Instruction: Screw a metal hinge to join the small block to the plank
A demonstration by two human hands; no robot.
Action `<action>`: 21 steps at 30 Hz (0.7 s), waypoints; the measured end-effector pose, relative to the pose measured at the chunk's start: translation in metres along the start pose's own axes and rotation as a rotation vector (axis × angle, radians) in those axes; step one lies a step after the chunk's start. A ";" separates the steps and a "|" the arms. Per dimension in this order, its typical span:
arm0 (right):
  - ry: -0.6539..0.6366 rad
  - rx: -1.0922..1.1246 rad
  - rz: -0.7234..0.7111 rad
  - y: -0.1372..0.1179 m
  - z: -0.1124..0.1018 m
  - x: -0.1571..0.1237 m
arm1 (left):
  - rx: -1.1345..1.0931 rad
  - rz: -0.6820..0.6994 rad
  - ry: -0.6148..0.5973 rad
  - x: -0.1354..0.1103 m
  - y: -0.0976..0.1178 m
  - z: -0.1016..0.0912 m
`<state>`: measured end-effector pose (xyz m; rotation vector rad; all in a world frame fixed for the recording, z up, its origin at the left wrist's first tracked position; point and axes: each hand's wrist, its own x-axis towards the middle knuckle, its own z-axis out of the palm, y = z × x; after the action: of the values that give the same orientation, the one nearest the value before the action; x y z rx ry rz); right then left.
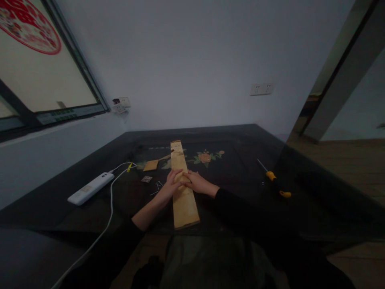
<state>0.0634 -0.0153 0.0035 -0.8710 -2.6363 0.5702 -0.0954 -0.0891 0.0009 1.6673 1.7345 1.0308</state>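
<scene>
A long pale wooden board [185, 210] lies lengthwise on the dark table, its near end close to the front edge. My left hand [172, 184] is on its left side and my right hand [200, 184] on its right. Both hands are closed over the middle of the board, with the fingers and thumbs meeting on top. Whether something small sits under the fingertips is hidden. Left of the board are several loose screws [158, 186], a small card-like piece with a pattern [146, 179] and a short square wooden piece [150, 165].
A white power strip [91, 188] lies at the left, its white cable [111, 200] running over the front edge. To the right lies a screwdriver [271, 176] with a yellow and black handle. A wall [192, 80] with sockets stands behind the dark table [234, 200].
</scene>
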 end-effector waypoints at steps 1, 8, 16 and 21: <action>-0.013 -0.016 0.002 -0.002 0.002 0.006 | 0.000 -0.027 0.006 0.002 -0.002 -0.004; -0.032 -0.125 0.017 -0.011 0.006 0.022 | 0.189 0.022 0.059 0.017 -0.009 -0.012; -0.244 -0.068 -0.019 0.010 -0.072 -0.054 | 0.590 0.232 -0.098 -0.027 0.017 0.007; 0.007 -0.143 0.139 0.070 -0.119 -0.156 | 0.612 0.191 -0.123 -0.037 0.028 0.016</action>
<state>0.2656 -0.0275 0.0502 -1.1034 -2.6504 0.4148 -0.0623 -0.1244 0.0091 2.2464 1.9550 0.4682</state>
